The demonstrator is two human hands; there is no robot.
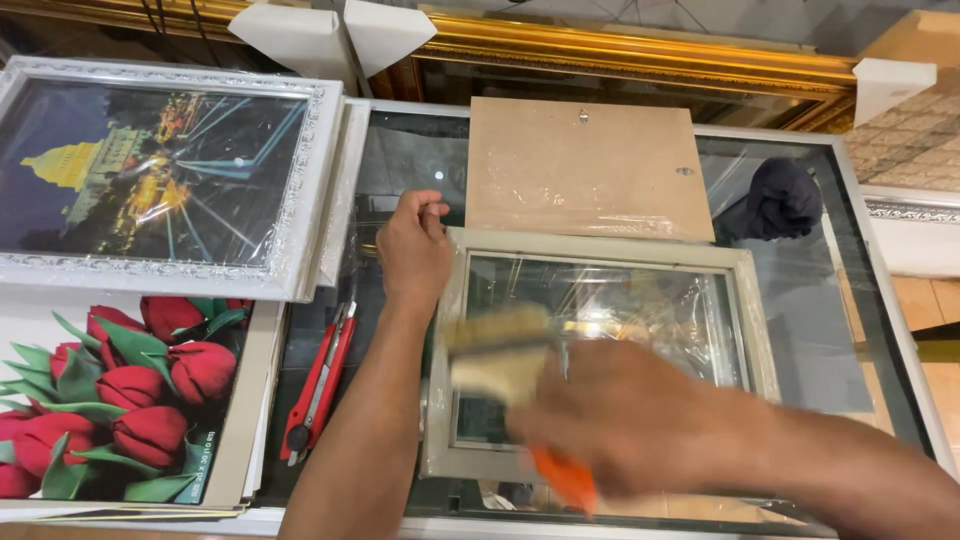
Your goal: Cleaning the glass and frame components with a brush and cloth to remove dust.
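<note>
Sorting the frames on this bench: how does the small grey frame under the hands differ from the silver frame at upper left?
The small grey frame has plain, flat moulding; the silver frame has ornate, patterned moulding. The grey frame shows only clear glass, with no picture; the silver frame holds a night city scene. The left hand steadies the grey frame while the right hand sweeps a brush over it; the silver frame lies untouched. Both look film-wrapped.

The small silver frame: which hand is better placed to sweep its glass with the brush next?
The right hand. It already holds the brush directly over the small silver frame, blurred by motion. The left hand holds no tool; it rests at the frame's upper left corner, probably steadying it.
</note>
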